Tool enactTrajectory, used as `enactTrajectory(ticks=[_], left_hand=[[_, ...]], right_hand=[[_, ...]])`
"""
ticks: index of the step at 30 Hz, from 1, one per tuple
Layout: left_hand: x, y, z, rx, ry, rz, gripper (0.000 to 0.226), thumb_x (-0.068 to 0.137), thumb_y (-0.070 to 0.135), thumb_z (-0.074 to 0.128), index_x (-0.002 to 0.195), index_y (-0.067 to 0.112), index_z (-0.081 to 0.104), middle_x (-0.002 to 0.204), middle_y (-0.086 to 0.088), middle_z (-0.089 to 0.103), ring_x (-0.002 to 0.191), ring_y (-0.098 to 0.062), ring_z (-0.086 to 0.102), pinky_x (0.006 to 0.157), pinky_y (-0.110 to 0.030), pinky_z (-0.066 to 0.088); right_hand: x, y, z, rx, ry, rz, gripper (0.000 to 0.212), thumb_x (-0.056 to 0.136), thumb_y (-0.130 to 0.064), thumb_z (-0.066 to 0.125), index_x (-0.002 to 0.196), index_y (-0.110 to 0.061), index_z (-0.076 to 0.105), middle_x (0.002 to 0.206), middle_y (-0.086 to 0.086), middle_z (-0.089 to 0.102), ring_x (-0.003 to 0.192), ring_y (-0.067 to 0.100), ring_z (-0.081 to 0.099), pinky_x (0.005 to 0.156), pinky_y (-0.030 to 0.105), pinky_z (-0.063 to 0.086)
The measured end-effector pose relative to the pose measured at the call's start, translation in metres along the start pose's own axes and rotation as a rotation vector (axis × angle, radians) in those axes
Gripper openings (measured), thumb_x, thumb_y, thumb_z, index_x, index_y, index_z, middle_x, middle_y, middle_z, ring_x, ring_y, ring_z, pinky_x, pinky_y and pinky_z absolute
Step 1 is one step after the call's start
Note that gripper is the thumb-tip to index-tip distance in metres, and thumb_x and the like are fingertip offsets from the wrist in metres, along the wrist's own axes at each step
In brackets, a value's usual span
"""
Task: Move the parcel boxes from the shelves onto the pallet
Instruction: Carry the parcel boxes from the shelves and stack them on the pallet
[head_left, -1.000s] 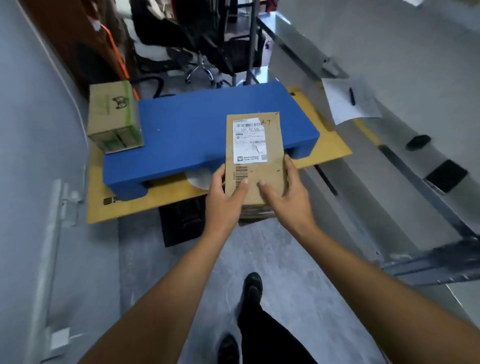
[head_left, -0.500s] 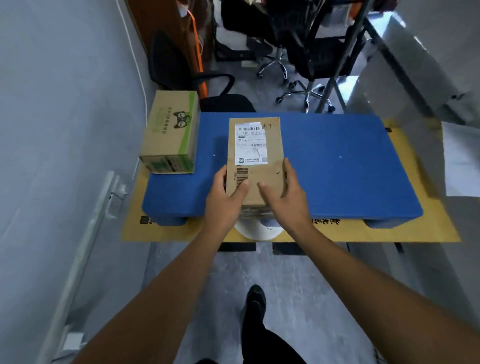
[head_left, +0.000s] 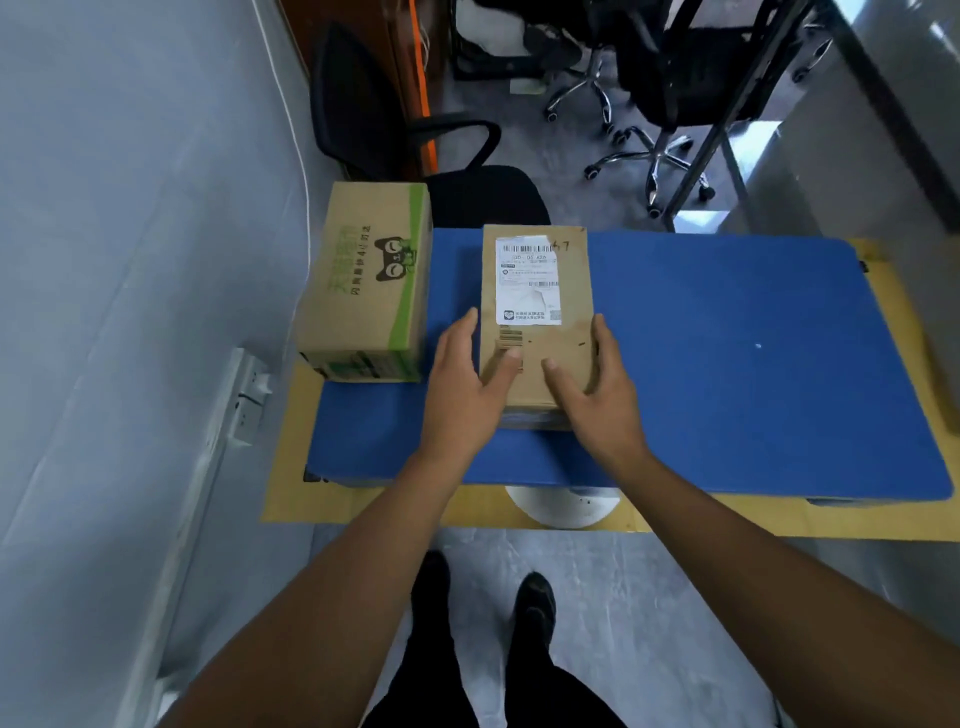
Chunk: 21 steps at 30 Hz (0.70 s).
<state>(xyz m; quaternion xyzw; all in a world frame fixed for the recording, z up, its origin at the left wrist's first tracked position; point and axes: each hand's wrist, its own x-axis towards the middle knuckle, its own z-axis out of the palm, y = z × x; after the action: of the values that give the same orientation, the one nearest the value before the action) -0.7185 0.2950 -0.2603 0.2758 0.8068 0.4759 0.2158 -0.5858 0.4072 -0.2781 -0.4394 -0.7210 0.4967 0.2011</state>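
Note:
A brown parcel box (head_left: 537, 353) with a white shipping label is over the left half of the blue pallet (head_left: 727, 364). My left hand (head_left: 467, 384) grips its near left side, thumb on top. Its near right side is held by my right hand (head_left: 592, 389), thumb likewise on top. Whether the box rests on the pallet or hovers just above it, I cannot tell. A larger cardboard box (head_left: 363, 280) with green print and a cat face sits on the pallet's far left corner, close beside the held box.
The pallet lies on a yellow cardboard sheet (head_left: 675, 517) on the grey floor. A wall with a power strip (head_left: 244, 400) runs along the left. Black office chairs (head_left: 665, 78) stand behind the pallet. My feet (head_left: 483, 603) stand just before the sheet.
I have stepped up to the pallet and the view has swung square onto it. The held box has come forward over the pallet's left half, beside the green-printed box.

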Motion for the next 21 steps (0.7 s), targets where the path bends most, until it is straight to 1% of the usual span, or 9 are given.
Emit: enactTrajectory(ticks=[1,2,3,5,6,8,13,17,21], left_hand=[[0.009,0.001,-0.012,0.030,0.039,0.047,0.068,0.100,0.051,0.061,0.159,0.027,0.037,0.161,0.010,0.039,0.143,0.000,0.034,0.108,-0.014,0.027],[0.019,0.002,-0.026,0.071,0.086,0.091,0.064,0.101,0.052,0.058,0.157,0.026,0.041,0.159,0.009,0.042,0.143,-0.001,0.036,0.110,-0.015,0.028],[0.032,0.002,-0.040,0.111,0.127,0.121,0.061,0.102,0.052,0.056,0.154,0.025,0.044,0.157,0.008,0.045,0.143,-0.005,0.039,0.112,-0.020,0.031],[0.059,0.001,-0.065,0.185,0.155,0.123,0.060,0.102,0.054,0.055,0.152,0.022,0.047,0.153,0.004,0.049,0.140,-0.011,0.044,0.114,-0.032,0.038],[0.070,-0.002,-0.074,0.216,0.144,0.102,0.062,0.101,0.056,0.055,0.151,0.021,0.047,0.152,0.003,0.049,0.139,-0.013,0.045,0.114,-0.036,0.040],[0.085,-0.008,-0.083,0.257,0.097,0.062,0.066,0.100,0.061,0.052,0.153,0.021,0.045,0.155,0.003,0.047,0.141,-0.015,0.044,0.115,-0.039,0.039],[0.094,-0.023,-0.087,0.341,0.031,0.072,0.074,0.100,0.067,0.047,0.155,0.018,0.042,0.160,-0.002,0.043,0.148,-0.020,0.037,0.121,-0.043,0.034],[0.094,-0.025,-0.085,0.383,0.028,0.088,0.073,0.100,0.067,0.046,0.152,0.015,0.046,0.155,-0.004,0.049,0.145,-0.021,0.041,0.120,-0.047,0.036],[0.092,-0.025,-0.086,0.401,0.023,0.113,0.073,0.101,0.067,0.046,0.150,0.013,0.049,0.153,-0.006,0.052,0.145,-0.024,0.042,0.120,-0.049,0.035]], right_hand=[[0.003,-0.003,0.003,-0.004,-0.004,0.004,0.090,0.098,-0.050,0.068,0.168,-0.030,0.016,0.168,-0.012,0.034,0.149,0.008,0.040,0.122,0.039,0.039],[0.006,-0.007,0.007,-0.008,-0.006,0.008,0.091,0.098,-0.051,0.068,0.168,-0.030,0.015,0.169,-0.011,0.034,0.150,0.009,0.040,0.122,0.041,0.039],[0.010,-0.011,0.011,-0.014,-0.004,0.011,0.091,0.098,-0.050,0.068,0.169,-0.030,0.014,0.169,-0.011,0.033,0.150,0.009,0.039,0.123,0.042,0.038],[0.018,-0.019,0.022,-0.022,0.001,0.010,0.092,0.098,-0.050,0.068,0.169,-0.030,0.013,0.169,-0.011,0.032,0.151,0.009,0.038,0.124,0.042,0.037],[0.023,-0.023,0.028,-0.027,0.001,0.010,0.092,0.098,-0.050,0.068,0.169,-0.029,0.013,0.169,-0.011,0.032,0.151,0.009,0.038,0.124,0.043,0.037],[0.032,-0.030,0.038,-0.034,0.001,0.016,0.091,0.098,-0.051,0.068,0.169,-0.030,0.014,0.170,-0.012,0.032,0.151,0.009,0.037,0.124,0.042,0.037],[0.048,-0.041,0.056,-0.042,0.000,0.011,0.093,0.098,-0.052,0.068,0.169,-0.029,0.013,0.170,-0.011,0.031,0.152,0.010,0.036,0.124,0.043,0.036],[0.058,-0.049,0.064,-0.059,-0.014,0.010,0.093,0.098,-0.054,0.067,0.169,-0.030,0.012,0.170,-0.011,0.031,0.152,0.012,0.037,0.123,0.044,0.038],[0.063,-0.054,0.067,-0.052,-0.025,0.014,0.093,0.097,-0.053,0.068,0.169,-0.031,0.013,0.168,-0.010,0.034,0.150,0.012,0.039,0.122,0.042,0.040]])
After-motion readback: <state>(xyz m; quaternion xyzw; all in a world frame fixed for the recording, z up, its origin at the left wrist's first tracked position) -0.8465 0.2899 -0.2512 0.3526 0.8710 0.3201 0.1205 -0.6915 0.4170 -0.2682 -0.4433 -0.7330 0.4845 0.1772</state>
